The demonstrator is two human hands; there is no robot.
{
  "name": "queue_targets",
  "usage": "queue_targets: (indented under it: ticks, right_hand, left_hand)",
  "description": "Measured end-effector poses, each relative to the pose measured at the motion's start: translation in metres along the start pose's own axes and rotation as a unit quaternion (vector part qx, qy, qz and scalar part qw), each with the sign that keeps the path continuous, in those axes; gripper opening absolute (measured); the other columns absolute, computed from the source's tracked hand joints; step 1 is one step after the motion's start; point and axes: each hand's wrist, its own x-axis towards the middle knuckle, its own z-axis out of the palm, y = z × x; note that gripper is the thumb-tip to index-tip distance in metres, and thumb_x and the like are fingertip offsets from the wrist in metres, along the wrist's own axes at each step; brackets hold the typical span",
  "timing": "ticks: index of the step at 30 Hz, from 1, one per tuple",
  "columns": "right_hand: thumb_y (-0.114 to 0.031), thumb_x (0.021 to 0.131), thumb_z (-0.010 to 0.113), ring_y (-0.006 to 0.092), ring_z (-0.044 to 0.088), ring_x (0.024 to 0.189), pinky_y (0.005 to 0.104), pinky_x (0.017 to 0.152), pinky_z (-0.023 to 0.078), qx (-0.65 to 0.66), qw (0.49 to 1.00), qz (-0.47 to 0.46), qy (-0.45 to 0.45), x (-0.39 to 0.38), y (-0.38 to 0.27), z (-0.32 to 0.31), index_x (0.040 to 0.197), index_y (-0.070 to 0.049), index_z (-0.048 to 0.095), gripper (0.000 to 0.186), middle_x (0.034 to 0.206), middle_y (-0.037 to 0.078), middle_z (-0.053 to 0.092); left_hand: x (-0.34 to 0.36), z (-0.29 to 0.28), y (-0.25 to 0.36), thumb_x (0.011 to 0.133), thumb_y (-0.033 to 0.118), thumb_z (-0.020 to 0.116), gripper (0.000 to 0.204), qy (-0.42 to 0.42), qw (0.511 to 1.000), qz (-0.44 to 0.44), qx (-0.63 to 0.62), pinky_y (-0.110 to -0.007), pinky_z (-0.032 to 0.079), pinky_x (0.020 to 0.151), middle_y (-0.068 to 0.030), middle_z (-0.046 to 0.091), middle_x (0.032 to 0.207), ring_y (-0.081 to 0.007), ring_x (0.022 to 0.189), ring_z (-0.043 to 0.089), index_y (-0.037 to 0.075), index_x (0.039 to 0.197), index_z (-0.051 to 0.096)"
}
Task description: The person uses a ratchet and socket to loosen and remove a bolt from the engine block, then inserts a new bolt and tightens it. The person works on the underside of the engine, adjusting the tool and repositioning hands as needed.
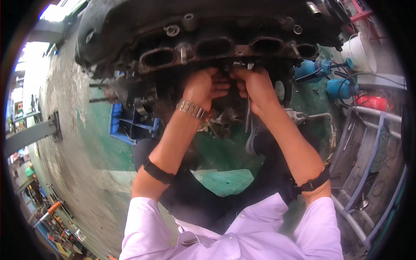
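Note:
A dark engine (pixel 208 21) with several oval ports spans the upper view. My left hand (pixel 207 86) reaches beneath the ports, its lower fingers apart and partly curled, its thumb partly hidden in shadow. My right hand (pixel 255 84) is closed just below a small shiny metal fitting (pixel 243 65), fingers curled; what they grip is unclear. A thin metal bar (pixel 246 121) hangs downward beside that hand. Under the engine are a dirty, crumpled-looking dark part (pixel 227 117) and a blue divided crate (pixel 130 125).
Blue tools (pixel 340 88), a white bucket (pixel 357 52) and a red container (pixel 375 103) sit at the right, above a metal rack (pixel 364 173). My knees flank a green floor patch (pixel 221 182). Tool shelves (pixel 47 216) line the far left, near a grey beam (pixel 30 136).

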Motion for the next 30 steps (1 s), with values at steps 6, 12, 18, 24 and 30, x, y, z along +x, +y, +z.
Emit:
queue_targets:
  ticks: [6,12,18,24,30]
  right_hand:
    - [-0.013,0.073,0.062,0.0351,0.061,0.094,0.0375,0.08,0.046,-0.155,0.979,-0.129,0.034,0.012,0.01,-0.016,0.107,0.009,0.053,0.042,0.096,0.021,0.063]
    - [-0.016,0.071,0.062,0.0411,0.056,0.103,0.0399,0.086,0.045,-0.226,0.945,-0.233,0.029,0.009,0.002,-0.027,0.113,0.008,0.051,0.049,0.105,0.029,0.059]
    - [-0.004,0.074,0.061,0.0202,0.054,0.097,0.0309,0.088,0.04,-0.214,0.951,-0.224,0.008,0.0,-0.009,-0.033,0.114,0.005,0.051,0.042,0.106,0.013,0.06]
    - [-0.005,0.074,0.061,0.0211,0.055,0.098,0.0316,0.088,0.041,-0.207,0.952,-0.225,0.009,-0.002,-0.011,-0.035,0.116,0.005,0.051,0.043,0.107,0.015,0.06]
    - [-0.007,0.074,0.061,0.0245,0.056,0.101,0.0334,0.088,0.042,-0.221,0.956,-0.192,0.005,-0.001,-0.014,-0.036,0.117,0.005,0.05,0.045,0.11,0.018,0.06]
  left_hand:
    - [-0.002,-0.003,0.0,0.092,0.021,0.043,0.026,-0.048,0.998,-0.024,-0.012,-0.042,0.052,0.068,-0.0143,0.062,0.086,-0.0242,0.07,0.06,-0.001,0.097,0.056]
    - [-0.007,-0.004,-0.004,0.091,0.018,0.049,0.024,-0.136,0.989,0.025,-0.054,-0.044,0.051,0.071,-0.018,0.063,0.098,-0.0258,0.076,0.061,-0.001,0.103,0.056]
    - [-0.003,0.002,-0.009,0.088,0.016,0.059,0.015,-0.05,0.997,0.027,-0.05,-0.032,0.052,0.057,-0.0094,0.063,0.079,-0.0147,0.059,0.056,0.002,0.091,0.059]
    - [0.0,0.009,-0.009,0.08,0.018,0.071,0.02,0.009,0.995,0.082,0.054,-0.029,0.05,0.048,-0.006,0.058,0.07,-0.0134,0.051,0.053,0.003,0.087,0.058]
    - [-0.007,0.014,-0.006,0.088,0.02,0.059,0.02,-0.075,0.993,0.005,-0.092,-0.031,0.048,0.049,-0.0103,0.062,0.077,-0.0149,0.05,0.052,0.0,0.092,0.059]
